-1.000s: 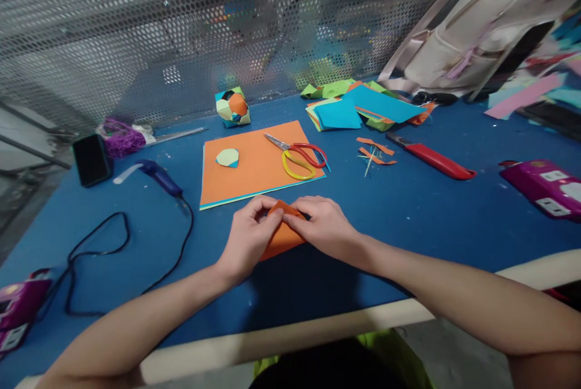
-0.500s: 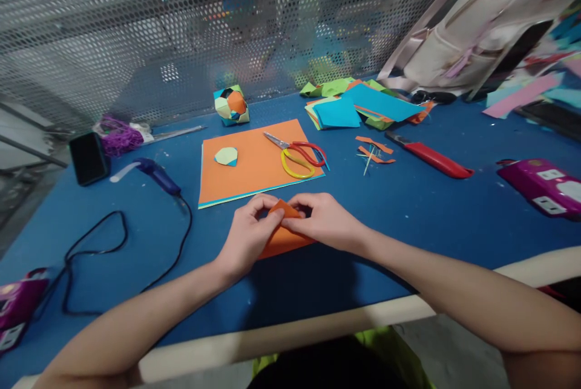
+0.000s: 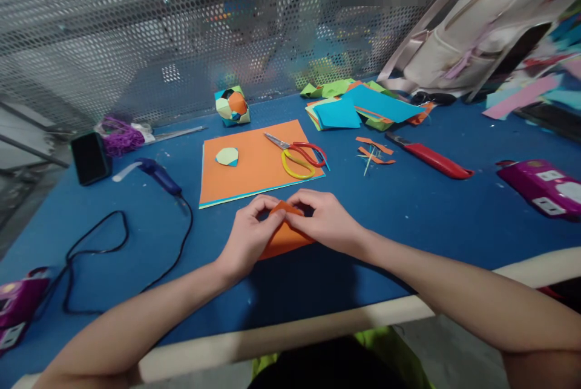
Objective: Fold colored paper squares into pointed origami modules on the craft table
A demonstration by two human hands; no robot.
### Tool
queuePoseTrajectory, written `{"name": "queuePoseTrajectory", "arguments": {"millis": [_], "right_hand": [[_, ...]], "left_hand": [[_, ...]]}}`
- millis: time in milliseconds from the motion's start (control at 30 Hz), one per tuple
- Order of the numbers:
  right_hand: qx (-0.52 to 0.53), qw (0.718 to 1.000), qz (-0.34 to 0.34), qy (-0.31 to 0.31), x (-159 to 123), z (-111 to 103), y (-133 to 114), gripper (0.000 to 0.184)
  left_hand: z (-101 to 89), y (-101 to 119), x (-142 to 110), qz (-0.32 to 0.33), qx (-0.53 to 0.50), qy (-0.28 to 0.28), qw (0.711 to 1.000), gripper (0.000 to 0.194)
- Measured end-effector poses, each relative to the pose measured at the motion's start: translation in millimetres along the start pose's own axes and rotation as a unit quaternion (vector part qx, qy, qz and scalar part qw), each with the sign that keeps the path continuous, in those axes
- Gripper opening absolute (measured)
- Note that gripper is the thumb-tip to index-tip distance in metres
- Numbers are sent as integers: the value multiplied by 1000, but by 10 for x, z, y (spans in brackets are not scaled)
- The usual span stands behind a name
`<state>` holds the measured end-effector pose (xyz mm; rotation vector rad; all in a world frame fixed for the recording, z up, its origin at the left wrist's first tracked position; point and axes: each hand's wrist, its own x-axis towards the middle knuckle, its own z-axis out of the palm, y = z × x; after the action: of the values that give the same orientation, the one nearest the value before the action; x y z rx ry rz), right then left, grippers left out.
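Head view: two bare forearms come in from the lower corners and angle inward, the left hand [image 3: 247,233] and right hand [image 3: 325,221] almost meeting above the blue table [image 3: 431,216]. Each hand's thumb and fingers pinch the folded orange paper [image 3: 287,240], near the paper stack [image 3: 245,178]. Markings on the purple box [image 3: 540,186] at right are too small to read.

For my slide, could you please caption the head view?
Left hand and right hand pinch folded orange paper over blue tabletop.
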<state>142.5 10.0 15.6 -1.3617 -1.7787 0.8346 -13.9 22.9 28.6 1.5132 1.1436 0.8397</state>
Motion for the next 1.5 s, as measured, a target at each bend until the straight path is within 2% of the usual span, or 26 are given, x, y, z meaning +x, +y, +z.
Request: {"name": "queuePoseTrajectory", "arguments": {"millis": [100, 233, 333, 533, 767, 967, 1167, 1267, 1367, 1500], "right_hand": [[19, 1000, -12, 14, 4, 5, 2, 10], [39, 999, 14, 14, 1, 11, -4, 8], [52, 998, 23, 15, -7, 7, 4, 14], [43, 999, 23, 9, -5, -14, 57, 15], [33, 999, 30, -10, 16, -38, 71, 10], [40, 999, 28, -17, 13, -32, 71, 9], [42, 998, 30, -22, -9, -26, 52, 9], [36, 999, 25, -16, -5, -30, 64, 9], [39, 999, 24, -7, 5, -33, 87, 10], [49, 998, 34, -4, 21, -32, 105, 12]], "left_hand": [[0, 20, 2, -19, -10, 1, 1000, 14], [6, 41, -2, -45, -25, 0, 999, 15], [0, 44, 7, -49, -27, -5, 998, 15], [-65, 38, 84, -70, -8, -57, 996, 16], [-93, -14, 122, -94, -12, -73, 993, 19], [-86, -13, 119, -71, 26, -80, 994, 18], [-109, 30, 87, 30, 167, -82, 982, 16], [-136, 28, 93, 58, 195, -87, 975, 22], [-159, 21, 123, 44, 173, -92, 980, 29], [-156, -11, 172, -13, 100, -96, 990, 25]]}}
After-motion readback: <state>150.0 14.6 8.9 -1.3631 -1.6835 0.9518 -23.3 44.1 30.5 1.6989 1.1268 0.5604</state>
